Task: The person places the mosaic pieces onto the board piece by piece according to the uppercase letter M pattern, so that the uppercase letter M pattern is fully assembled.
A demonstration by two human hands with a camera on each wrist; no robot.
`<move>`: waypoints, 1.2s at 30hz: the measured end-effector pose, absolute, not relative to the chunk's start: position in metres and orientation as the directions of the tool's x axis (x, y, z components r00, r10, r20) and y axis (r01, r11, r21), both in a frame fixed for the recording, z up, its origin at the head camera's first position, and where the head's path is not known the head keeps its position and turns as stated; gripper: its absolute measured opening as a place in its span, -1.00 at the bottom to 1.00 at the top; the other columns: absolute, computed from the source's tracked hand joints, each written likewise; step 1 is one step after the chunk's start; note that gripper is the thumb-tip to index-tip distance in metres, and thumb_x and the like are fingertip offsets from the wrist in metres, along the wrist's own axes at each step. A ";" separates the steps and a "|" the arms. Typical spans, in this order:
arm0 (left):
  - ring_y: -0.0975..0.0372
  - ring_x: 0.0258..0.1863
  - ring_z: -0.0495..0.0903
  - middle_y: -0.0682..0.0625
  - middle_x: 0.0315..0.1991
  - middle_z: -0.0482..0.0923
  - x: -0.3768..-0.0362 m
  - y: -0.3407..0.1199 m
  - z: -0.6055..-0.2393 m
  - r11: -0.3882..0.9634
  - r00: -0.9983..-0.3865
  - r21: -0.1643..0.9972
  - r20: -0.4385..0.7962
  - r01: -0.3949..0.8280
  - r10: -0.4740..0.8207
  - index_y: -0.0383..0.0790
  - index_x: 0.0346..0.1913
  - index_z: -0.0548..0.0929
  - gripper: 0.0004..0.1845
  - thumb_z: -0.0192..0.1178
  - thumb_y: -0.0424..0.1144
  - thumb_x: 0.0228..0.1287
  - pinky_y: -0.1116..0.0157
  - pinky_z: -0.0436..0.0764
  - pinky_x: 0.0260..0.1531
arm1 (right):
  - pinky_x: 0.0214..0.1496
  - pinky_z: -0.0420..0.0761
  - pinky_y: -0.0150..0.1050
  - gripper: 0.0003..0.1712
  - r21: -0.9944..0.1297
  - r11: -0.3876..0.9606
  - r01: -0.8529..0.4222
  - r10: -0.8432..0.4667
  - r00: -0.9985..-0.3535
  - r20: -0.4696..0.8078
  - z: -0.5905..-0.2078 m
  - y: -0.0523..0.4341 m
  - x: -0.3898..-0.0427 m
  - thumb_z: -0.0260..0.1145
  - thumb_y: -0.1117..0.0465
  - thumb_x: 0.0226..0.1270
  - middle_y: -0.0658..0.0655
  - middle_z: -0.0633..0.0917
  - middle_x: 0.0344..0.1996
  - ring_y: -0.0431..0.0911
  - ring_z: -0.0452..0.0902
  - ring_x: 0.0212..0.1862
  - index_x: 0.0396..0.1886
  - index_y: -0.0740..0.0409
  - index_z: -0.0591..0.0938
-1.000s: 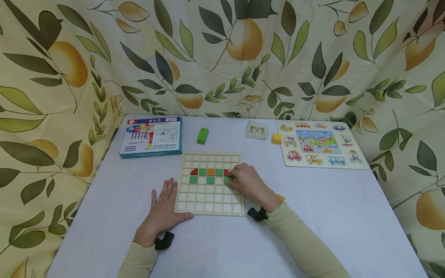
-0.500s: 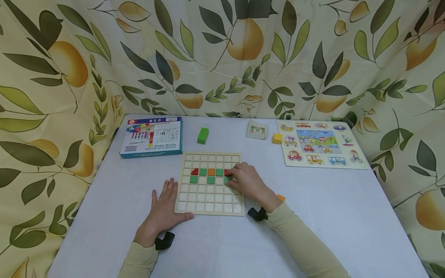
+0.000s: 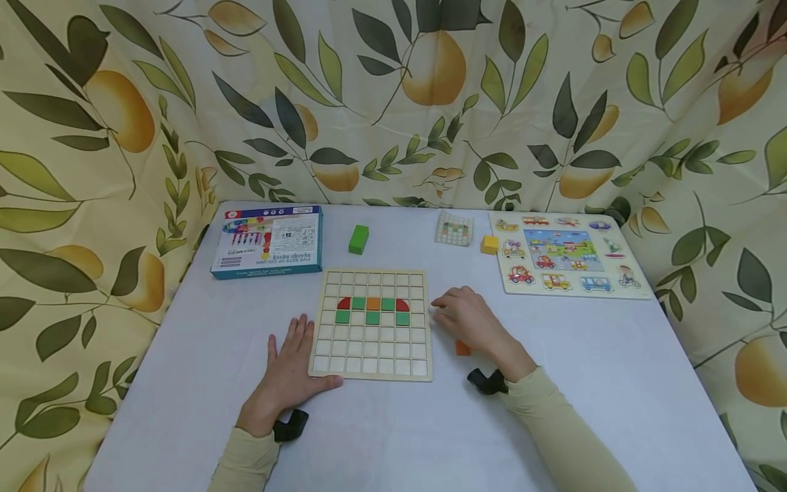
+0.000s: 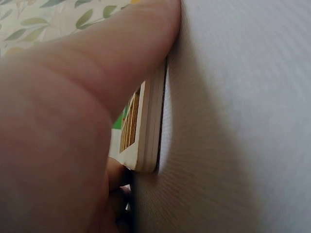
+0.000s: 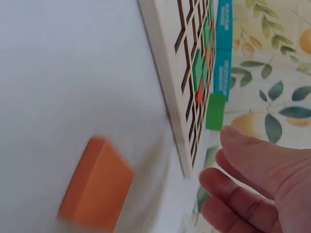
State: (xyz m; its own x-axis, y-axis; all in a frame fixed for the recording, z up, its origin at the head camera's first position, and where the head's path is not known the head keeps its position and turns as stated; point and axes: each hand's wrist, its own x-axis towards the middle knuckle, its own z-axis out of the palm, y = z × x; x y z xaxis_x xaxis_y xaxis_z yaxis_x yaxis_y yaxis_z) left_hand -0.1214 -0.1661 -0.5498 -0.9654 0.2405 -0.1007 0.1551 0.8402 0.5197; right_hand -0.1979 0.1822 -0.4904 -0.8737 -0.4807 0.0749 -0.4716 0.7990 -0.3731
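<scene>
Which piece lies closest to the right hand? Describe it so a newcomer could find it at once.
Start at the wooden grid board in the middle of the table. Just off its right edge hovers the right hand; the orange block lies loose on the cloth under that wrist. Unlike the board's orange square, it sits outside the grid.

A pale, matt wooden grid board (image 3: pixel 371 355) lay on my bench (image 3: pixel 615 383), which was covered in smooth white cloth. The orange block (image 5: pixel 96 185) looked like matt painted wood. The box (image 3: pixel 268 240) was glossy printed cardboard.
</scene>
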 end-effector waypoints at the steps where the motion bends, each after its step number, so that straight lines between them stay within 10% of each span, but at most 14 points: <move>1: -0.09 0.50 -0.33 -0.26 0.54 -0.23 -0.121 -0.166 -0.550 0.841 -0.965 0.519 -0.102 0.155 0.240 -0.38 0.52 -0.02 0.34 0.40 0.38 -0.13 -0.27 -0.45 0.26 | -0.08 0.50 -0.12 -0.74 -0.371 0.804 -0.465 -0.476 -0.877 0.067 -0.490 0.185 -0.196 0.44 0.24 0.24 0.09 0.70 -0.18 0.00 0.51 -0.12 -0.09 0.23 0.74; 36: -0.11 0.50 -0.32 -0.29 0.54 -0.21 -0.120 -0.165 -0.548 0.835 -0.965 0.527 -0.097 0.158 0.244 -0.39 0.52 -0.01 0.33 0.41 0.35 -0.12 -0.28 -0.45 0.26 | -0.12 0.49 -0.07 -0.76 -0.352 0.826 -0.440 -0.454 -0.890 0.045 -0.503 0.230 -0.148 0.55 0.24 0.08 0.03 0.67 -0.30 -0.02 0.49 -0.19 -0.25 0.20 0.75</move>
State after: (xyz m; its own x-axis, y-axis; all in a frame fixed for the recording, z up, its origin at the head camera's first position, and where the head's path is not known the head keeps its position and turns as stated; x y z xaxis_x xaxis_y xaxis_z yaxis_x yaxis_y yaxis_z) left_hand -0.1204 -0.1655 -0.5478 -0.9650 0.2437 -0.0973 0.1578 0.8351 0.5269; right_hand -0.1485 0.2302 -0.5031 -0.8897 -0.4542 0.0455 -0.4398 0.8261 -0.3523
